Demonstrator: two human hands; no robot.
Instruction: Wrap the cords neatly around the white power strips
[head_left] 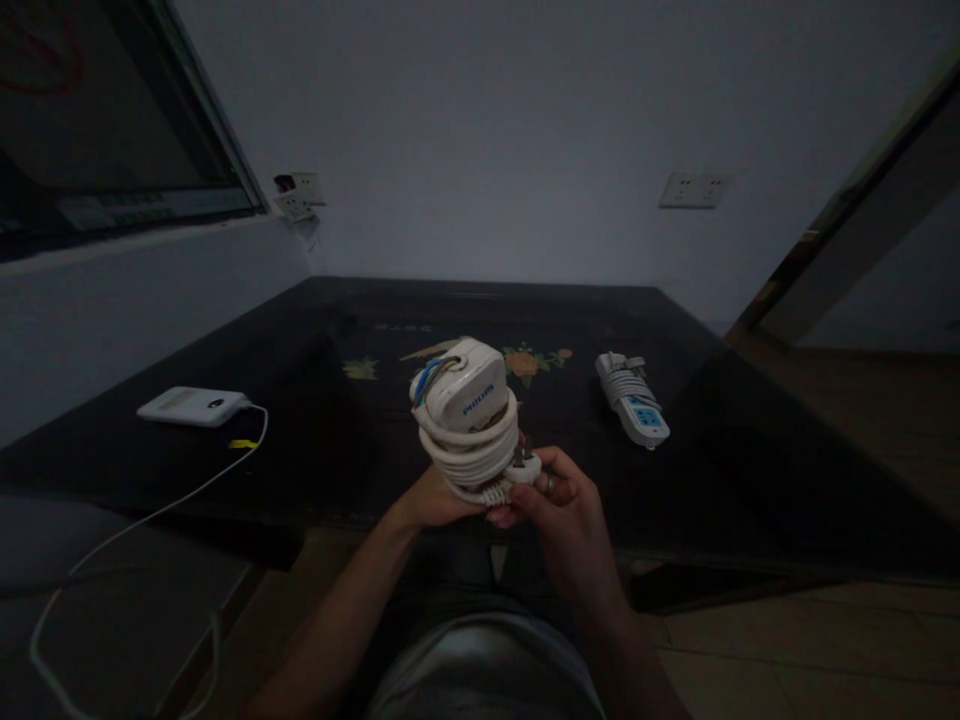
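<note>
Above the near edge of the dark table I hold a white power strip (474,393) marked PHILIPS, its white cord (471,462) wound round it in several turns. My left hand (435,498) grips the bundle from below and behind, its fingers mostly hidden by the coils. At the lower right of the bundle, my right hand (559,490) pinches the cord's plug (523,468) between thumb and fingers, prongs pointing up. Blue and grey strands show at the upper left of the strip.
On the table (360,420), a white phone-like device (191,405) with a trailing white cable (172,500) lies left. Another power strip (634,400), its cord wrapped round it, lies right. Wall sockets (691,190) are behind, and a window (112,110) is at upper left.
</note>
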